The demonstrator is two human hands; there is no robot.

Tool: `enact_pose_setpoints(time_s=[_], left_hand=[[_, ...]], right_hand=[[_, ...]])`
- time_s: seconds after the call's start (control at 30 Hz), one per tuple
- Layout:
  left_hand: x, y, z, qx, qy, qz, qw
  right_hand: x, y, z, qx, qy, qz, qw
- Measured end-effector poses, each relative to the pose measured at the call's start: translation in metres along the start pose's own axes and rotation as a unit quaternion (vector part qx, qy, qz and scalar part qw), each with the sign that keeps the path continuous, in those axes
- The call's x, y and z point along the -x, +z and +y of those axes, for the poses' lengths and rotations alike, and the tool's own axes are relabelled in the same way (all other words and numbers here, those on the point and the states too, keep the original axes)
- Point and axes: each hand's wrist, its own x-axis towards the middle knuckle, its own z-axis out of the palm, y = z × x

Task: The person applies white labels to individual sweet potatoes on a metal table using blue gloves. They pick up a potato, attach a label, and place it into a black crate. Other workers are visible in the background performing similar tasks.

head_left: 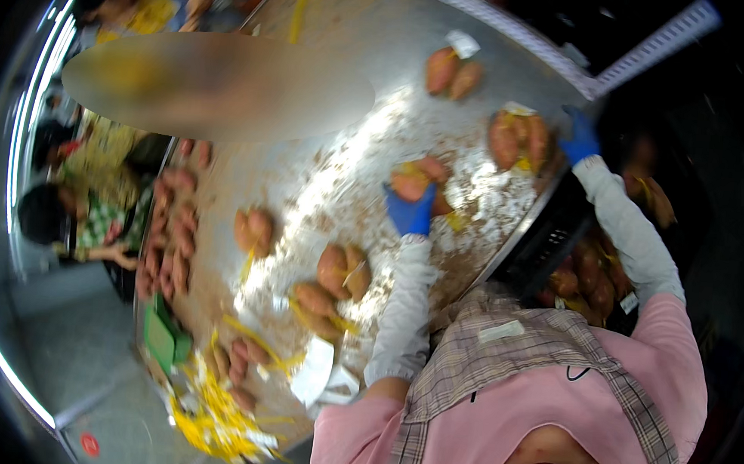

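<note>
Two blue gloves (411, 216) on: spreads the left hand (410, 209) against the near side of a yellow-tied sweet potato bundle (408, 182) on the metal table (326, 203) (too blurred to tell whether gripped); holds the right hand (580, 140) partly open and seemingly empty by the table's edge, just beside a second bundle (505, 142).

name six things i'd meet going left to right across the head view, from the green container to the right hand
Green container, yellow-strapped sweet potato bundle, white paper, left blue-gloved hand, white-labelled sweet potato bundle, right blue-gloved hand.
</note>
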Motion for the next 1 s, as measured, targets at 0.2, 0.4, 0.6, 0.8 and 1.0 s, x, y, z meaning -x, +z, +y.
enact_pose_setpoints(time_s=[0.2,0.4,0.6,0.8,1.0], left_hand=[[0.008,0.013,0.007,-0.046,-0.035,0.058,0.997],[-0.016,0.011,-0.025,0.147,0.001,-0.015,0.989],[-0.011,-0.016,-0.004,0.413,-0.111,-0.204,0.881],[0.046,0.006,0.078,0.447,0.017,-0.327,0.832],[0.091,0.048,0.137,0.489,-0.057,-0.423,0.761]], right_hand=[[-0.006,0.043,-0.047,-0.059,0.22,-0.198,0.953],[-0.019,0.038,-0.106,-0.309,0.249,-0.23,0.888],[0.043,-0.009,-0.123,-0.552,0.343,-0.179,0.739],[0.106,-0.142,-0.138,-0.319,0.071,0.216,0.92],[0.176,-0.197,-0.079,-0.328,0.16,0.305,0.88]])
